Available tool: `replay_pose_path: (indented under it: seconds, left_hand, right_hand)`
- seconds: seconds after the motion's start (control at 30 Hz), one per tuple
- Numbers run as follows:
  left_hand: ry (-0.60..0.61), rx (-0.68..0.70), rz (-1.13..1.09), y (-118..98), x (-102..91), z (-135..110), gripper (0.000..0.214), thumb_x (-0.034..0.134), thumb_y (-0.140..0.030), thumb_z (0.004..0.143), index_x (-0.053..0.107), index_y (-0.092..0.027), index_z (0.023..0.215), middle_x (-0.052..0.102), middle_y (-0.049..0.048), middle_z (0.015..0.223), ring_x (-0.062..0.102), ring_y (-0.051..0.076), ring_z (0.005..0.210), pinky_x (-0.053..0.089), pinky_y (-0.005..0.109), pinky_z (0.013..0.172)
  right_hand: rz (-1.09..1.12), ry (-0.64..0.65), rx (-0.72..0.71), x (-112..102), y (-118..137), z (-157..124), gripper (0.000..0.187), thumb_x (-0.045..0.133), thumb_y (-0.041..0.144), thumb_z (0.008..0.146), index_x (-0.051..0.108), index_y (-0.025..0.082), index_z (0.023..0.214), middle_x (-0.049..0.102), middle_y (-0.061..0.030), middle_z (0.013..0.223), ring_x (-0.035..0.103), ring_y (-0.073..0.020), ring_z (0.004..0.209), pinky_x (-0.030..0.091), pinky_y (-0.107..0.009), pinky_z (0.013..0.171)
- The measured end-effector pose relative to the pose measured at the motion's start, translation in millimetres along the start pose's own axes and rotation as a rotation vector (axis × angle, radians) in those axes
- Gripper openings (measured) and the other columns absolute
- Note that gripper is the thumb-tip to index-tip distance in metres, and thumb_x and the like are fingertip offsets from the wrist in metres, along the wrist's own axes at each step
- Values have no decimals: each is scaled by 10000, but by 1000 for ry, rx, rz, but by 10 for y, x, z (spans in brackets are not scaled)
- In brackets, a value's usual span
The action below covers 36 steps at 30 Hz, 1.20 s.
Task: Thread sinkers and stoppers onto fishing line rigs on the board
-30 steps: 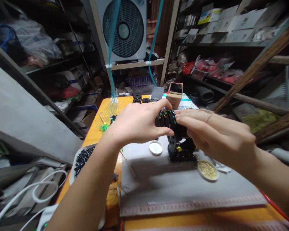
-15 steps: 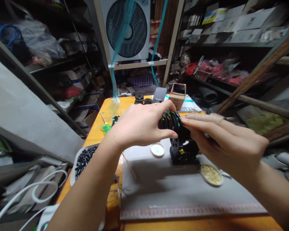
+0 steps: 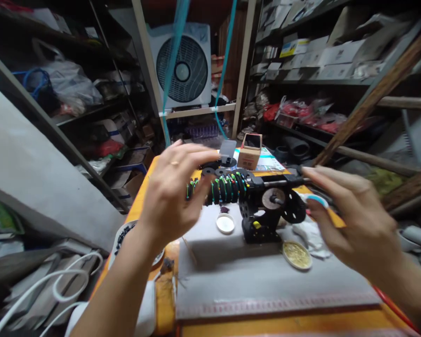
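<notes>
A black hand-cranked-looking device (image 3: 261,229) stands on the grey mat, with a perforated black wheel (image 3: 293,206) at its right. From its left side runs a row of black discs (image 3: 228,187) wound with green thread and dotted with small coloured bits. My left hand (image 3: 171,192), slightly blurred, is open in front of the left end of the row, hiding part of it; whether it touches the discs I cannot tell. At the device's right end my right hand (image 3: 354,220) is open, thumb and fingers apart, with its fingertips close to the black end piece.
A white lid (image 3: 225,223) and a dish of gold-coloured bits (image 3: 297,255) lie on the mat (image 3: 231,281). White cloth or tissue (image 3: 312,238) is beside the dish. Behind stand a small cardboard box (image 3: 249,157) and a box fan (image 3: 182,70). Teal strands (image 3: 228,56) hang above.
My left hand has come off the discs and moved left, uncovering them. My right hand has moved right, away from the discs, and its fingers have spread. The view has shifted slightly.
</notes>
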<state>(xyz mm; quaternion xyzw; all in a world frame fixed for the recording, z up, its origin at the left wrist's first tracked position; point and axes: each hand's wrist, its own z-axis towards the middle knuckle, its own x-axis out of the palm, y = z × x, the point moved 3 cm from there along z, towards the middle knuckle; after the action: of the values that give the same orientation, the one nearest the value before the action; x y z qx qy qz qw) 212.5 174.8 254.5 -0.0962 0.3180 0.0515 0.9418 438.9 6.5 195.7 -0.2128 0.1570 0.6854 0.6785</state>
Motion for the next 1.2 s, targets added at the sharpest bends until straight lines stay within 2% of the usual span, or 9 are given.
replay_pose_path:
  seconds: [0.1,0.17,0.2,0.37,0.5,0.6,0.73,0.93,1.2]
  left_hand:
    - [-248,-400,-25,308,-185,-439,259,479,-252,983,544,-227,1232,595,79,1169,581,225,1093,436,419,1027]
    - [-224,-631,-124,521,-132,-692,333,456,-354,992,481,-229,1300,580,81,1160,561,248,1121,433,426,1013]
    - [-190,-665,-173,587,-70,-770,362,423,-390,1002,459,-213,1315,584,90,1145,568,256,1112,450,429,989]
    - [-160,-660,-313,629,226,-819,333,376,-410,1003,504,-210,1237,561,94,1224,537,257,1180,408,406,1054]
    - [-186,-666,-383,618,257,-794,367,353,-422,1007,456,-211,1289,522,101,1243,508,256,1200,390,403,1065]
    - [-161,-658,-429,637,222,-798,378,372,-432,1006,447,-219,1309,533,94,1208,529,244,1156,428,378,1011]
    - [-156,-656,-477,634,204,-783,351,403,-430,999,451,-237,1289,560,76,1147,573,222,1051,473,343,916]
    - [-195,-684,-542,623,237,-749,280,419,-421,987,418,-269,1222,574,52,1069,585,200,927,484,316,812]
    - [-138,-896,-665,589,209,-680,320,475,-447,962,449,-218,1184,502,-16,780,527,145,629,471,287,622]
  right_hand:
    - [-71,106,76,-160,-334,-328,417,548,165,932,576,212,1345,647,-157,1220,587,-390,1145,448,-566,997]
    - [-64,156,34,-201,-471,-560,283,599,192,911,656,225,1187,712,-99,1084,632,-346,1056,504,-514,929]
    - [-57,191,23,-200,-513,-663,251,603,204,909,669,222,1150,726,-86,1063,643,-328,1029,522,-497,899]
    - [-74,331,70,-100,-589,-929,324,504,192,943,626,199,1243,703,-109,1183,629,-291,1090,528,-501,925]
    - [-100,414,65,103,-740,-896,441,476,140,928,568,174,1358,637,-137,1328,561,-293,1226,490,-510,998]
    - [-109,475,2,333,-890,-817,304,537,164,931,666,168,1206,692,-117,1223,580,-288,1205,494,-502,967]
    - [-132,546,-95,565,-987,-730,114,618,246,940,692,162,955,710,-41,975,649,-204,1005,508,-424,902]
    - [-257,481,-98,605,-955,-848,82,629,217,927,664,158,972,673,-32,957,627,-209,984,491,-435,901]
    - [-293,352,-104,610,-865,-918,101,597,131,921,659,150,999,676,-30,941,627,-196,921,488,-379,832]
